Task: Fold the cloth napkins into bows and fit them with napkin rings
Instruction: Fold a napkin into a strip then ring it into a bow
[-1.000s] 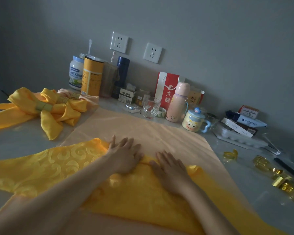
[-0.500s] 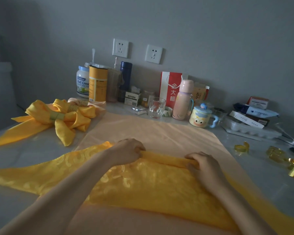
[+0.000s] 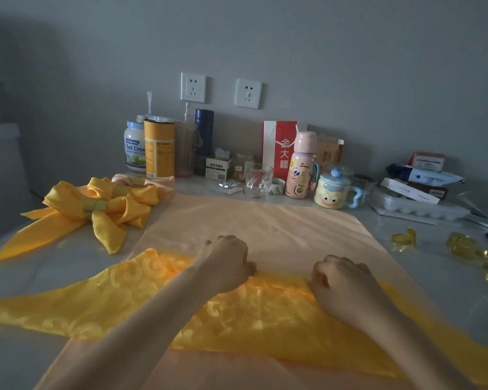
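A yellow patterned napkin [image 3: 124, 294] lies across a pale peach cloth [image 3: 265, 220] on the table. Its far edge is rolled into a narrow fold. My left hand [image 3: 226, 263] grips that fold near the middle with curled fingers. My right hand [image 3: 341, 285] grips the same fold further right. At the left lie two finished yellow bows [image 3: 102, 204], each with a gold ring round its middle, and a peach bow behind them. Loose gold napkin rings [image 3: 462, 244] lie at the right of the table.
Along the wall stand tins and jars [image 3: 158, 149], a dark flask, a glass cup [image 3: 258, 180], a pink bottle [image 3: 300, 167], a cartoon mug [image 3: 333, 192], a red bag and boxes. A clear egg tray [image 3: 417, 206] sits at the right.
My hands went from lying flat on the napkin to curling round its far edge. They have rolled that edge toward me. The head camera has tilted slightly.
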